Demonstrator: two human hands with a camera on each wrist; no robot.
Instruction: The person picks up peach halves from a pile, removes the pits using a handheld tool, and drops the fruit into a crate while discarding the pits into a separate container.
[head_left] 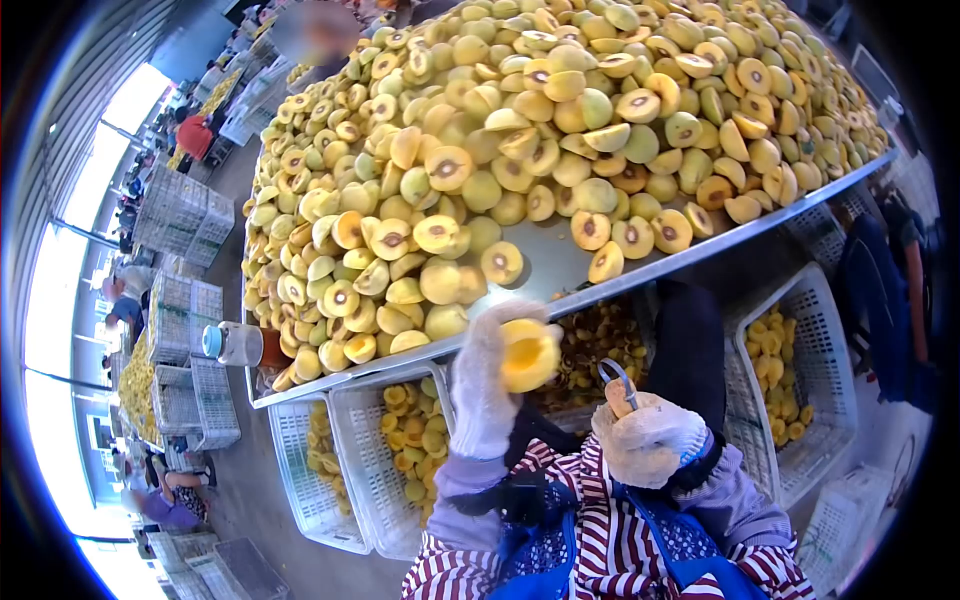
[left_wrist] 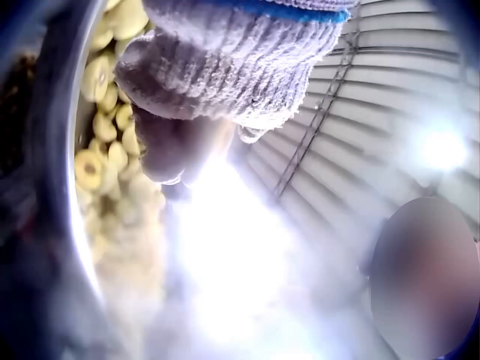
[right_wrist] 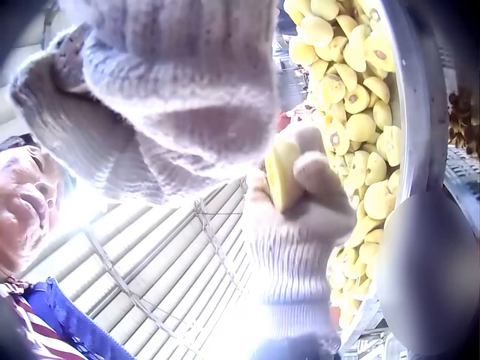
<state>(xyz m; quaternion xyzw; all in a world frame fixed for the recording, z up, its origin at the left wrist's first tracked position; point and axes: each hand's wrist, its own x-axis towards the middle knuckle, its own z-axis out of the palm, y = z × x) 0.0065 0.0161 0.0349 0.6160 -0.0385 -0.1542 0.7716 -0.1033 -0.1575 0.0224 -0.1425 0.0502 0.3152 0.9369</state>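
Observation:
My left hand [head_left: 484,385], in a pale knitted glove, holds a halved yellow peach [head_left: 528,356] near the table's front edge. Its cut face, turned up in the head view, shows a smooth hollow and no stone. Gloved too, my right hand [head_left: 648,438] grips a small pitting tool with a curved metal loop [head_left: 619,376], which sticks up past the fingers. The hands are apart, the right one lower and nearer my body. In the right wrist view the peach half [right_wrist: 282,174] sits between the left thumb and fingers; the tool is hidden there.
A metal-rimmed table [head_left: 560,262] bears a large heap of halved peaches [head_left: 480,150], many with stones. White crates [head_left: 350,420] of peach halves stand below, another crate [head_left: 800,300] at right. A bottle [head_left: 240,344] lies at the left corner. Other people work far left.

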